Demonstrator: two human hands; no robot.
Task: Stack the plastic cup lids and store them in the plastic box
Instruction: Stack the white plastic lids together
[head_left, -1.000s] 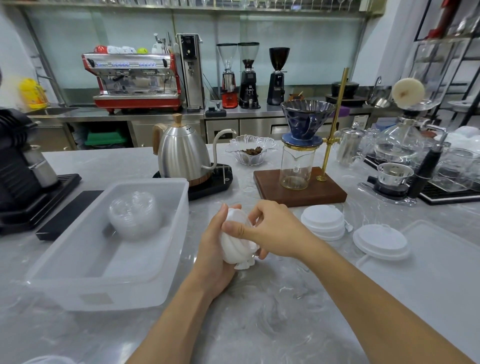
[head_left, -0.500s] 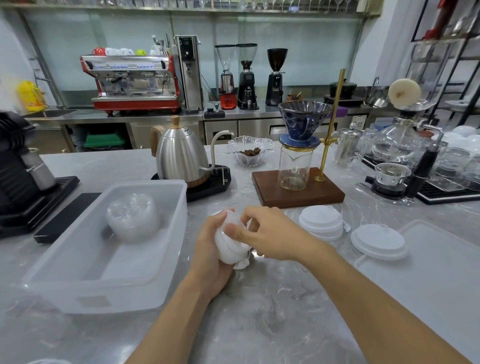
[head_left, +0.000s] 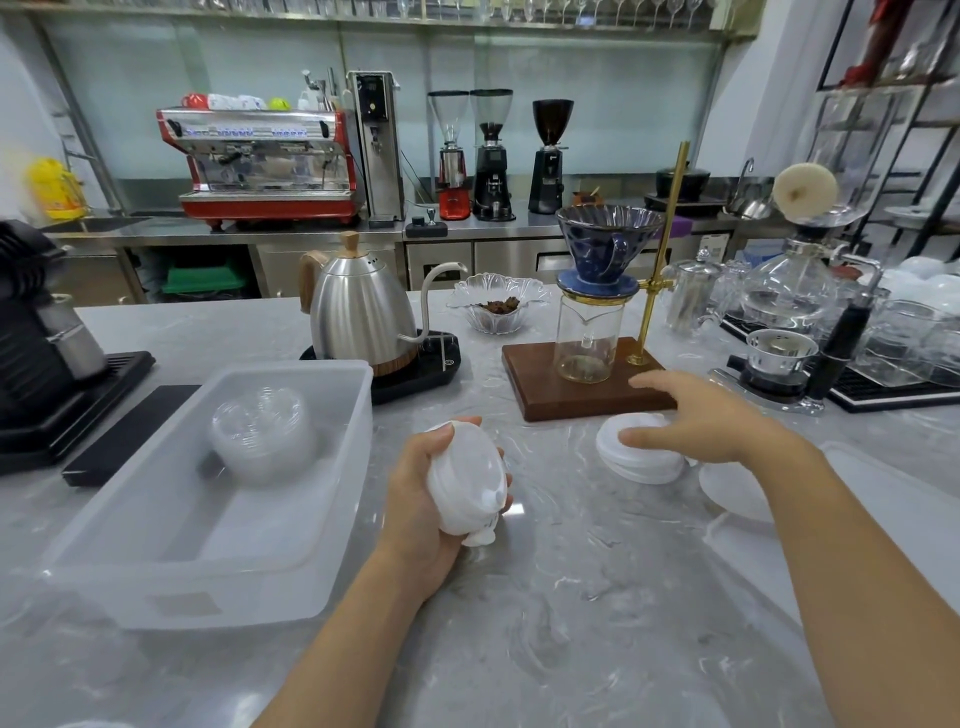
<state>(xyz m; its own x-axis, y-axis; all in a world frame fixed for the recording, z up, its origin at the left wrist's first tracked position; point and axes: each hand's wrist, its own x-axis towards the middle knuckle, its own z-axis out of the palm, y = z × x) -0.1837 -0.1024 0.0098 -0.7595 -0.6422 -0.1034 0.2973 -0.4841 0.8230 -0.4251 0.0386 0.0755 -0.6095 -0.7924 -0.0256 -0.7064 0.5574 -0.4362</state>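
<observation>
The left hand (head_left: 431, 499) is wrapped around a stack of white lids (head_left: 470, 486) turned on its side just above the marble counter (head_left: 571, 623), right beside the plastic box (head_left: 332, 519) — which already holds a nest of clear lids (head_left: 260, 436). The right hand (head_left: 711, 421) hangs fingers spread over a second white stack (head_left: 641, 465) on the counter, its thumb touching the top lid — nothing gripped yet.

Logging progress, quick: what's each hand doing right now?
Left hand: closed on a stack of white lids.
Right hand: open, fingers spread over the lid pile, holding nothing.
</observation>
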